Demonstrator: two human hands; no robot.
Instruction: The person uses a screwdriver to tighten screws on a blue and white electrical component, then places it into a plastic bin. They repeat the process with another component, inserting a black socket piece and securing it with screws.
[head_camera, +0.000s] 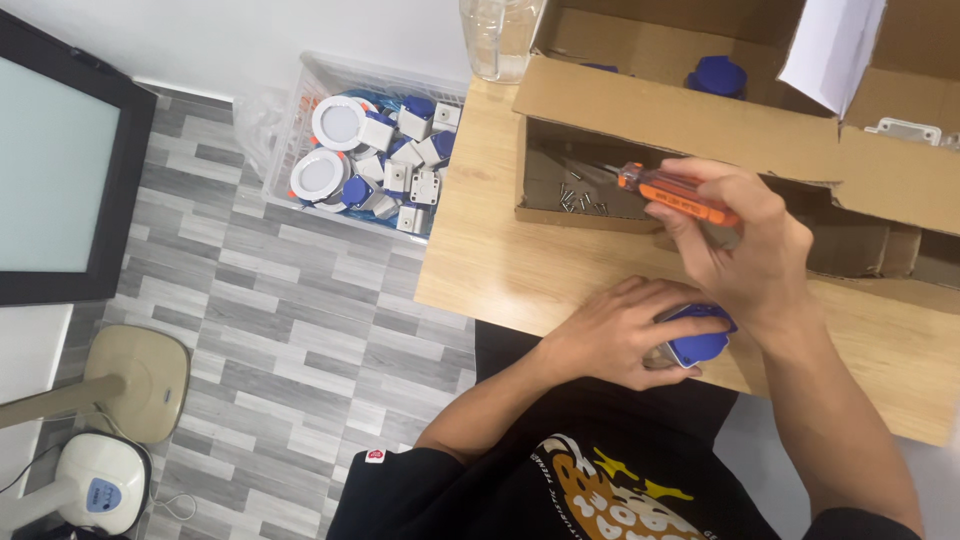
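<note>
So the blue part (698, 343) is pinned down on the wooden counter (500, 270) near its front edge, gripped by the left hand (620, 335) from about 9 o'clock. The orange screwdriver (675, 198) is clamped in the right hand (745, 250), held just above the part at 12 o'clock. Loose screws (577, 198) can be seen in the cardboard box (690, 120) behind.

A wooden table (480, 250) carries a cardboard box (700, 120) just beyond the right hand (740, 250), a clear jug (497, 38) farther left, and a blue part (700, 345) under the left hand (625, 340).
</note>
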